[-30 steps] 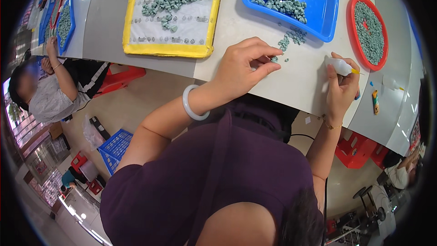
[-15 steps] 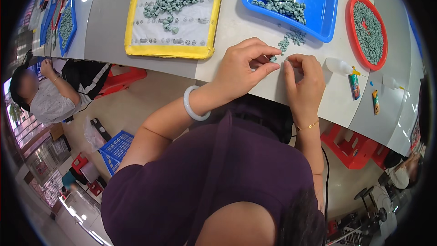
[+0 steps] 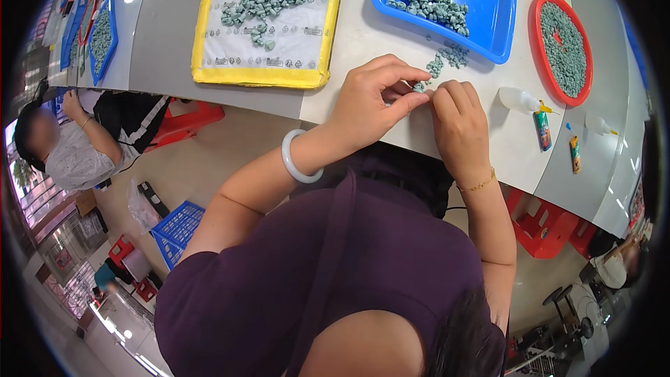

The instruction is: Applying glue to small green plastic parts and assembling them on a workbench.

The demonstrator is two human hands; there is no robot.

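Observation:
My left hand [image 3: 370, 105] pinches a small grey-green piece [image 3: 419, 87] between thumb and forefinger, just above the table's near edge. Its other fingers curl behind. Right up against that piece, my right hand [image 3: 460, 122] is closed with bent fingers pressed together. Whatever its fingertips grip is hidden behind them. Beyond the two hands lie small loose grey-green pieces [image 3: 453, 54] on the white tabletop [image 3: 356, 35]. A blue tray [image 3: 492, 24] with a heap of larger grey-green lumps [image 3: 433, 3] stands behind them.
Left lies a yellow-edged board [image 3: 262, 78] with grey-green lumps on white sheeting. At right are a red oval tray [image 3: 536, 38] of small pieces, a white squeeze bottle [image 3: 516, 100] and two small tubes, one green [image 3: 543, 132]. Another person [image 3: 77, 136] sits at far left.
My right hand has turned and closed in, its fingertips now meeting the piece in my left hand. My right forearm has swung outward. The left hand stays nearly still.

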